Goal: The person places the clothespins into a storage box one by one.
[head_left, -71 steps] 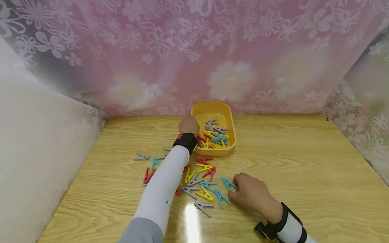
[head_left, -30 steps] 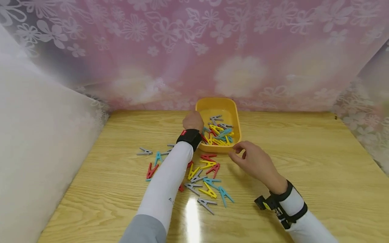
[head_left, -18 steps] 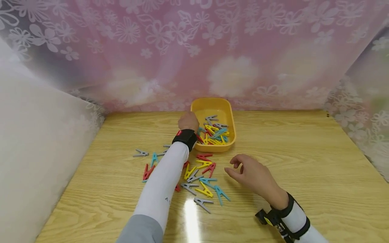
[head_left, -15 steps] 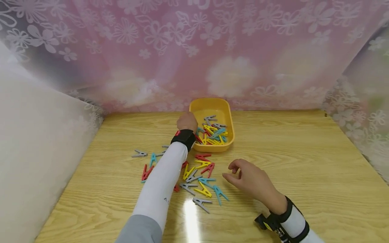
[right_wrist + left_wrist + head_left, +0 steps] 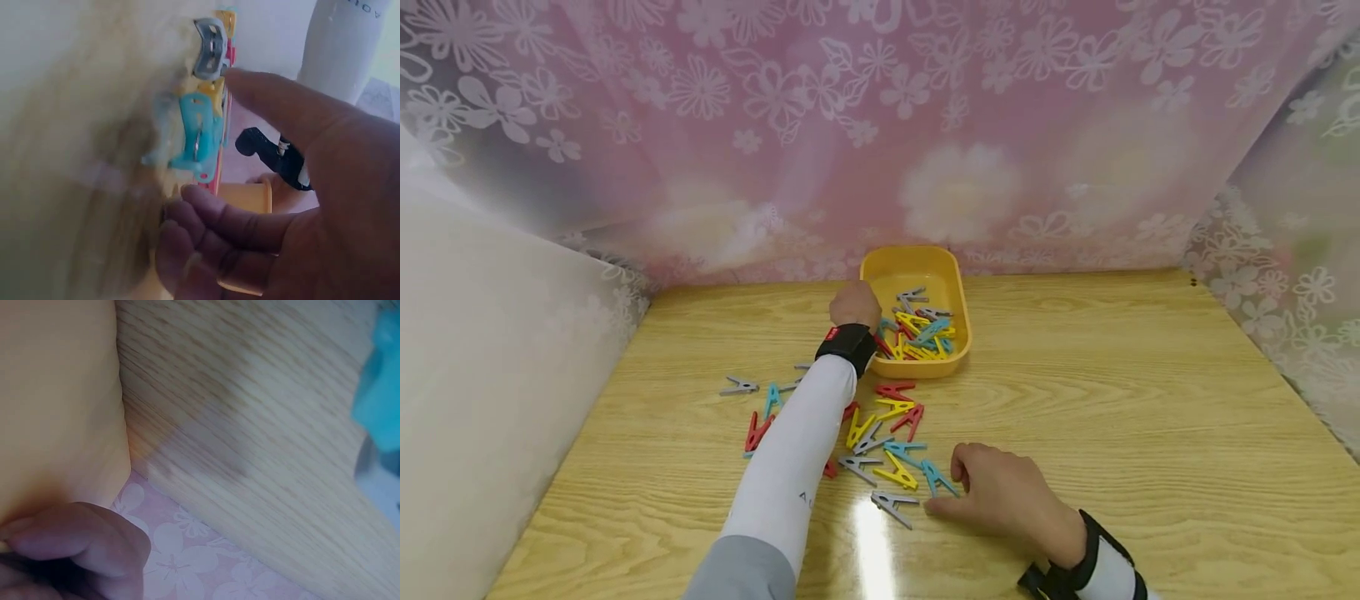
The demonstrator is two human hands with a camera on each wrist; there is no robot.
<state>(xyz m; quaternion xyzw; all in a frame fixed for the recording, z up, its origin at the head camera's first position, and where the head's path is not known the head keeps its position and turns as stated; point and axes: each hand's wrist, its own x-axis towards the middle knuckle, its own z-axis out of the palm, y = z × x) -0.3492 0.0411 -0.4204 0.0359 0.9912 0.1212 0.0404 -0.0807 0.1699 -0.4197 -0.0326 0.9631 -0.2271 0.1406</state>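
Observation:
My left hand grips the left rim of a yellow plastic basket. In the left wrist view its curled fingers lie against the basket wall. My right hand is low over the table, thumb and fingers apart, with nothing held. Just left of its fingers lies a blue clothespin; the right wrist view has this blue clothespin between the spread thumb and fingers. Near the thumb tip is a grey clothespin. Inside the basket is a mixed pile of clothespins.
Several red, yellow, blue and grey clothespins lie loose before the basket, among them a yellow clothespin. My left sleeve covers part of them. A flowered pink curtain hangs behind the wooden table.
The blue clothespin my right hand touched first is gone from the table. That hand went up to the basket's front corner, then came back down empty. My left hand stays on the basket.

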